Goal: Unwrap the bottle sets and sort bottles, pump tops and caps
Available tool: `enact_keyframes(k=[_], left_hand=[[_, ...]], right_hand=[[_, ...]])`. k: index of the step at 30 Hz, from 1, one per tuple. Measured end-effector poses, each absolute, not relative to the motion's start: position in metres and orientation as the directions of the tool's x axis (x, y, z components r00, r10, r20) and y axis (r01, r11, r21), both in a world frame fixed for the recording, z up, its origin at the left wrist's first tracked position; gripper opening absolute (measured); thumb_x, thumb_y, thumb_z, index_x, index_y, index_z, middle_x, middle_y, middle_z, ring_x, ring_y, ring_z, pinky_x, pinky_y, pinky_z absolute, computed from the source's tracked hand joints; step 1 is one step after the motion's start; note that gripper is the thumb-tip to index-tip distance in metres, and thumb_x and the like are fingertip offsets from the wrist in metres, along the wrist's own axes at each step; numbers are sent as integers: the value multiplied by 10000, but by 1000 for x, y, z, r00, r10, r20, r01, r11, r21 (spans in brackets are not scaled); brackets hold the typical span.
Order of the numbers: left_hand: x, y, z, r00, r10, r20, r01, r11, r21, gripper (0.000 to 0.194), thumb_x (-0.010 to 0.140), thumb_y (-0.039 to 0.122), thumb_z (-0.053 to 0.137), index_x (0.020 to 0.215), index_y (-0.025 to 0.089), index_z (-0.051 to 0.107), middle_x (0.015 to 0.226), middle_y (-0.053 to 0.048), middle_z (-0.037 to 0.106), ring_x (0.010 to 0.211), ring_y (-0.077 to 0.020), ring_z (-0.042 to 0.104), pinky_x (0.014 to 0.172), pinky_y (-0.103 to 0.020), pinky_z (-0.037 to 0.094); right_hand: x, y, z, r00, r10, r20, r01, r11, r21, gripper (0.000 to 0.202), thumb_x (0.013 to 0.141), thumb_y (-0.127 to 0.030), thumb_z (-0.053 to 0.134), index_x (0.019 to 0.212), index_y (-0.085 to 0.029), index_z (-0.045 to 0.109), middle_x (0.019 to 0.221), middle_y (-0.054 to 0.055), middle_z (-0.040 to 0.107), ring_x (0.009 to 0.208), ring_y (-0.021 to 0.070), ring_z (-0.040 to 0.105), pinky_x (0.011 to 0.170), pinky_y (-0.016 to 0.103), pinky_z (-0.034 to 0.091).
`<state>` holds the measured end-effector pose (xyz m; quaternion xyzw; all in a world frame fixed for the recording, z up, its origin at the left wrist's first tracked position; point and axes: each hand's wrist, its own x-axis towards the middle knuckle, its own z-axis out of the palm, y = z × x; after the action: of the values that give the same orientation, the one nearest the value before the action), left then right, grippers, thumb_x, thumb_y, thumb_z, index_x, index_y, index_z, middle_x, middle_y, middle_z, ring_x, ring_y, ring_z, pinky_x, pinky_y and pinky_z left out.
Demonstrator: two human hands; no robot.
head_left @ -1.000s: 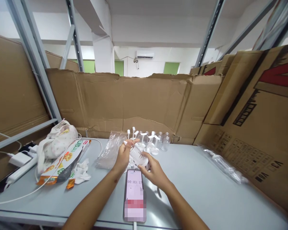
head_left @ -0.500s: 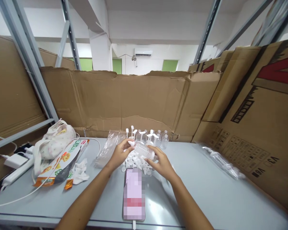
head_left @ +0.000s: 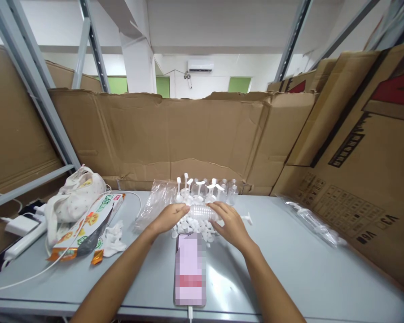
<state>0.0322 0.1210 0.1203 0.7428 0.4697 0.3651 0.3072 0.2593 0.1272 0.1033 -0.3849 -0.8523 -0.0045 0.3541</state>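
A clear ribbed plastic bottle point(head_left: 202, 212) lies level between my two hands above the table. My left hand point(head_left: 170, 217) is closed round its left end, where the neck is, and hides any white piece there. With fingers and thumb, my right hand point(head_left: 232, 224) grips the bottle's right end. Below the bottle spreads a heap of small white plastic caps point(head_left: 197, 226). Just behind stand several white pump tops point(head_left: 199, 184), some of them on bottles. Clear bottles point(head_left: 232, 194) without tops stand upright to the right of these.
A phone point(head_left: 190, 264) with a cable lies in front of the heap. To the left are a clear plastic bag point(head_left: 156, 204), crumpled tissue point(head_left: 113, 240), a snack packet point(head_left: 87, 229) and a cloth bag point(head_left: 76, 197). One white pump point(head_left: 248, 218) and a plastic-wrapped bundle point(head_left: 313, 222) lie right. Cardboard point(head_left: 182, 139) walls the back.
The bottle has turned from tilted to level. My left fingers, which pinched a white piece at its neck, now cover that end. My right hand still holds the other end.
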Motion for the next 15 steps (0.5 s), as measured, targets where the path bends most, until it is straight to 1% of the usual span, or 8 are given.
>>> enact_keyframes(k=[1,3,5,7,9,10,13,15], left_hand=[[36,124,117,283,944,173,399,-279,873,485,835,560,316,535,188,402,488,45,358,458,-100,321,483,-233,261],[43,130,111,265,963,54,299,-136,944,540,830,598,255,488,193,353,430,58,294,403,-82,253,454,-234,221],[49,133,107,199,976,84,274,-137,952,541,832,593,267,506,182,401,437,48,349,407,-82,293,464,-232,243],[53,134,106,124,966,227,278,-253,927,422,824,539,379,685,167,524,537,36,465,465,-90,381,497,-221,287],[55,134,108,104,931,350,272,-365,890,281,793,442,503,918,192,530,653,38,520,533,-96,438,527,-210,319],[55,134,109,119,918,379,265,-397,879,274,777,393,540,975,206,510,689,39,527,558,-97,457,537,-207,330],[53,132,116,179,893,412,297,-448,843,211,762,306,565,942,207,519,760,22,549,659,-115,520,585,-208,359],[51,131,121,190,884,427,372,-467,802,184,764,309,564,915,205,538,775,15,570,689,-125,537,602,-215,361]], right_hand=[[259,128,102,-428,626,651,718,674,-175,428,781,-133,500,1190,-259,513,1135,64,580,928,245,521,788,376,391],[258,129,100,-390,568,725,799,600,-39,447,774,-65,462,1166,-267,540,1135,54,594,892,241,509,780,382,360],[259,131,97,-364,529,767,835,550,17,470,767,-34,448,1157,-276,551,1130,46,602,890,237,500,785,380,340],[261,134,96,-339,524,781,849,529,14,473,764,-39,455,1165,-273,544,1123,50,603,893,235,495,781,374,333],[263,136,95,-313,541,780,855,519,-17,460,770,-59,460,1178,-257,531,1126,60,596,890,235,493,762,363,335],[263,137,95,-301,549,780,856,516,-32,450,774,-68,460,1180,-250,528,1128,64,592,890,234,492,755,358,335],[265,137,95,-281,563,777,854,516,-65,437,782,-87,461,1188,-239,520,1129,68,583,895,233,493,753,352,333],[265,137,95,-274,566,778,849,522,-81,444,785,-99,465,1202,-243,508,1126,67,580,905,233,495,758,351,335]])
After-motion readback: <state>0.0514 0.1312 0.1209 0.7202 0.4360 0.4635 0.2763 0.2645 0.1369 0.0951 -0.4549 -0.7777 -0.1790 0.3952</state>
